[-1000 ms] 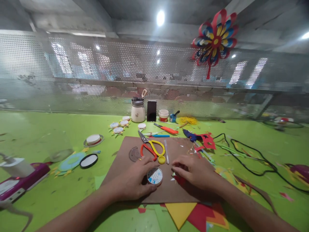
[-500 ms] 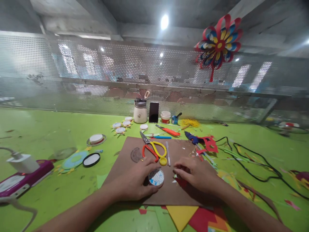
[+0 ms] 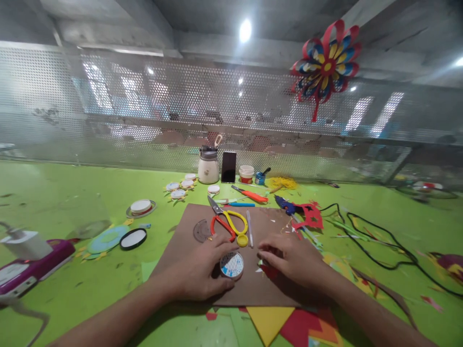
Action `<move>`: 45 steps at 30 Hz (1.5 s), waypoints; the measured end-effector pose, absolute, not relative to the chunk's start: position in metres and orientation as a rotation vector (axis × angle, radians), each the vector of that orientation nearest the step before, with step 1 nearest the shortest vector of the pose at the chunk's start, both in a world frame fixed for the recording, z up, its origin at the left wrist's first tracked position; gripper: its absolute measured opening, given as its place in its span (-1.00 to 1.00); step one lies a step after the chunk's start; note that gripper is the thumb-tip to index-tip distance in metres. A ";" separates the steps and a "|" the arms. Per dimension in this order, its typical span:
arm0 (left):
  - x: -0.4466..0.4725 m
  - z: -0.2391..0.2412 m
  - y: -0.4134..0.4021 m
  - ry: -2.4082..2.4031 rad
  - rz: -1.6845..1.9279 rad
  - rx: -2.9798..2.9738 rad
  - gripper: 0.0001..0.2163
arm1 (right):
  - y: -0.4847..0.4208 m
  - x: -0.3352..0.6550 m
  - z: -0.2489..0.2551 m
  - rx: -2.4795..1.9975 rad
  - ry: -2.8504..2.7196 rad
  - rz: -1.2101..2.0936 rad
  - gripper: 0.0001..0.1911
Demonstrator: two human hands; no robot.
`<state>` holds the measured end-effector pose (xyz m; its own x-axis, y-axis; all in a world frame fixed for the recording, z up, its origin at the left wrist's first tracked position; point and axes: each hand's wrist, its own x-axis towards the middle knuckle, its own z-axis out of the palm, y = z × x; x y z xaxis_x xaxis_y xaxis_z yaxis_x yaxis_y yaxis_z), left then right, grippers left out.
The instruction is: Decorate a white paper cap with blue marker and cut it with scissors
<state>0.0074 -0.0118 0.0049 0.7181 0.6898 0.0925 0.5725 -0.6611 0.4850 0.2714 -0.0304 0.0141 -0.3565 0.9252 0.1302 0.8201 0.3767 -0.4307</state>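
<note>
My left hand (image 3: 197,267) curls its thumb and fingers around the side of a small round lid (image 3: 232,265), whose white top carries a blue pattern. The lid rests on a brown board (image 3: 188,221). Over the board's right half, my right hand (image 3: 287,258) has its thumb and fingers pinched together; what lies between the tips is too small to make out. Red paper scraps (image 3: 268,271) lie beneath it. Beyond both hands are scissors (image 3: 227,219) with red and yellow handles, a small yellow round cap (image 3: 242,239), a white pen (image 3: 250,229) and a clear protractor (image 3: 202,230).
A purple power strip (image 3: 54,260) sits at left near a black-rimmed disc (image 3: 133,238). A glue gun (image 3: 285,205) and its black cord (image 3: 379,241) lie right. Behind stand a bottle (image 3: 209,168), a phone (image 3: 228,167) and paint pots (image 3: 246,174). Coloured paper (image 3: 271,323) lies in front.
The whole view has shifted slightly, so things appear a little further left. Both hands keep nearly the same pose, and the round lid stays in my left hand's grip.
</note>
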 end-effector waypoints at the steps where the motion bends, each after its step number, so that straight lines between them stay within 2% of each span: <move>1: 0.007 0.005 -0.012 0.981 0.372 2.494 -0.41 | -0.030 0.272 0.014 -1.520 -2.292 0.414 -0.80; 12: 0.005 0.001 -0.007 0.999 0.363 2.468 -0.39 | -0.032 0.271 0.017 -1.568 -2.277 0.420 -0.80; 27: 0.008 0.009 -0.010 1.002 0.350 2.484 -0.44 | -0.023 0.281 0.009 -1.415 -2.265 0.397 -0.81; 32: 0.008 0.008 -0.007 1.004 0.321 2.495 -0.45 | -0.008 0.298 0.003 -1.379 -2.127 0.338 -0.60; 34: 0.008 0.006 -0.005 1.022 0.304 2.489 -0.45 | -0.002 0.303 0.002 -1.378 -2.077 0.328 -0.60; 38: 0.009 0.005 -0.003 1.036 0.255 2.467 -0.43 | 0.008 0.311 -0.003 -1.387 -2.010 0.365 -0.74; 41: 0.009 0.005 -0.003 1.041 0.247 2.470 -0.42 | 0.012 0.314 -0.008 -1.383 -1.998 0.446 -0.61; 45: 0.008 0.004 -0.002 1.018 0.280 2.511 -0.41 | 0.014 0.315 -0.011 -1.382 -1.988 0.534 -0.55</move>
